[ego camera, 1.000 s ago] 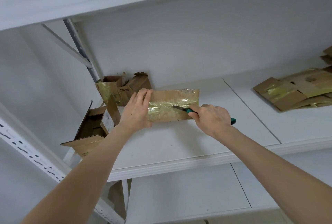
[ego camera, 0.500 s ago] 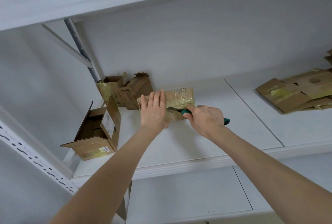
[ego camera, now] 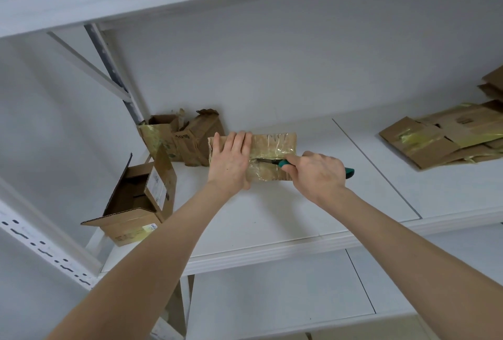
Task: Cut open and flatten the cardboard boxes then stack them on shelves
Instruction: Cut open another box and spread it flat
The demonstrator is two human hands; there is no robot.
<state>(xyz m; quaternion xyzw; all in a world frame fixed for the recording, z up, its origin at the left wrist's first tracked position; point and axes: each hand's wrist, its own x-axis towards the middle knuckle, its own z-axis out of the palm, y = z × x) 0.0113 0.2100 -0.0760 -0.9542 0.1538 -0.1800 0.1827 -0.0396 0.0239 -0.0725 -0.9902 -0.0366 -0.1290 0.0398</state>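
Slicing tape: right hand (ego camera: pixel 318 173) fingers clamped on the knife (ego camera: pixel 268 160), left hand (ego camera: pixel 231 162) pressing flat, fingers straight, on the taped box (ego camera: pixel 275 149) lying on the shelf (ego camera: pixel 272 217). Blade points at that left hand, so a slip through slick tape could cut it.

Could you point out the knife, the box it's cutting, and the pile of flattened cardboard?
knife (ego camera: pixel 284 163): head view, green handle beside the blade.
taped box (ego camera: pixel 275 145): head view, its tape-covered top face.
flattened cardboard pile (ego camera: pixel 400 131): head view, bare brown left flap.
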